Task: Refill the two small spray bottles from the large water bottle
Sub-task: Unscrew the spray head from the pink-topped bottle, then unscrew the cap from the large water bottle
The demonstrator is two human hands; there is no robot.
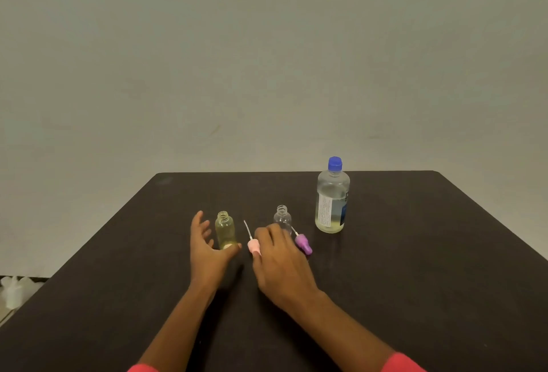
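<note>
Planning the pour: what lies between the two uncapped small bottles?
Head view: the pink spray cap with its tube, the right hand beside it.

large water bottle (pixel 332 196) near the table's far right edge, white label panel of fine print, too small to read, no other text visible

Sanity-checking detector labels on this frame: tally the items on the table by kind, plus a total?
Small spray bottles, heads off: 2 (yellowish bottle, clear bottle)
Spray heads lying loose: 2 (pink head, purple head)
Large water bottle, capped: 1
Total: 5
</note>
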